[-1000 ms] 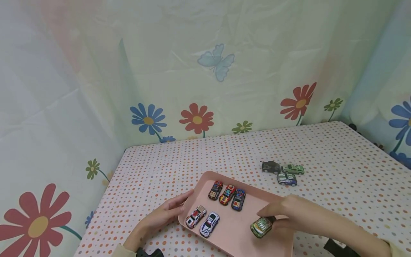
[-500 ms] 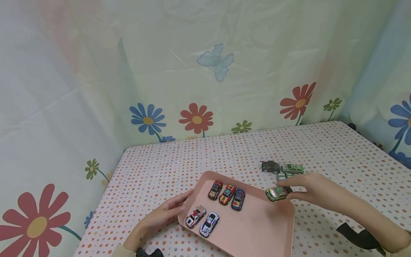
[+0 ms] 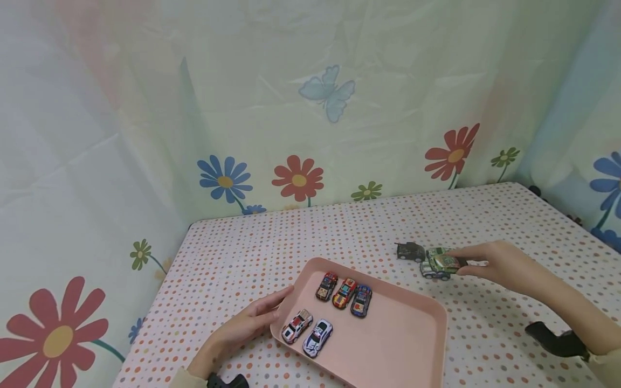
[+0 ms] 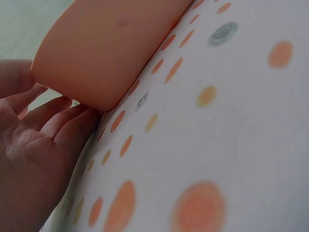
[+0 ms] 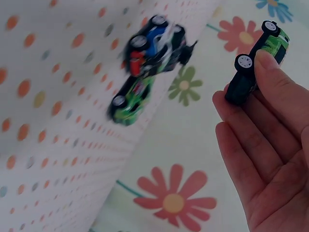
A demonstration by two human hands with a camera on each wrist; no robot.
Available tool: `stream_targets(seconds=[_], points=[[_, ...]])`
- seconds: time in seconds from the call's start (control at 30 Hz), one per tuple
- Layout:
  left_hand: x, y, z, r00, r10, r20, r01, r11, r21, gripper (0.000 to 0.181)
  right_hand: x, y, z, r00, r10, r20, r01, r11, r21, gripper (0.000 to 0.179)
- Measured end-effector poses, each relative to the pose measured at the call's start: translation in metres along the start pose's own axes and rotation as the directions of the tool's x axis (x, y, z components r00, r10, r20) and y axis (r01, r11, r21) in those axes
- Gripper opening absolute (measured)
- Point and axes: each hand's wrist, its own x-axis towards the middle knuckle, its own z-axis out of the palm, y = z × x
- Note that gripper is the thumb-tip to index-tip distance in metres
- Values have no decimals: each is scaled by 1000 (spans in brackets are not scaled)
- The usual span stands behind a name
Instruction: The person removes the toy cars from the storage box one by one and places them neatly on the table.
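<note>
My right hand [image 3: 504, 267] pinches a green toy car [image 3: 446, 263] between thumb and fingers, above the table at the right. In the right wrist view, the held toy car [image 5: 263, 58] shows its white-hubbed wheels. Behind and below it are a light green toy car [image 3: 438, 251] and a white-and-blue toy car [image 3: 429, 272], both partly covered; a dark toy car [image 3: 410, 251] stands at their left. My left hand [image 3: 242, 323] touches the left end of a pink tray [image 3: 398, 350]. The left wrist view shows its fingers against the tray's outer wall [image 4: 111, 48].
Inside the tray, a black-and-red car [image 3: 327, 286], a red-and-yellow car [image 3: 344, 293] and a blue car [image 3: 361, 300] form the far row. A red-and-white car [image 3: 297, 326] and a white-and-purple car [image 3: 317, 338] sit nearer. The dotted tablecloth [image 3: 242, 258] meets a flowered backdrop [image 3: 388, 108].
My right hand has carried the green toy car up out of the tray, then right and away from me to the cars on the table. My left hand stays at the tray.
</note>
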Motion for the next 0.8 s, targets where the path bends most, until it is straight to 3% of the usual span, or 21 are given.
stream_targets(seconds=[0.3,0.53,0.8], points=[[-1,0,-1,1000,1,4,-1,1000,9,52,-4,41,10,993,118,16,-118,993,-23,40],[-2,0,-1,1000,0,-11,0,1000,0,52,-6,61,17,990,141,23,-140,989,-40,37],[0,0,0,1000,-13,-13,13,1000,3,52,-7,71,22,986,155,67,-153,988,-34,37]])
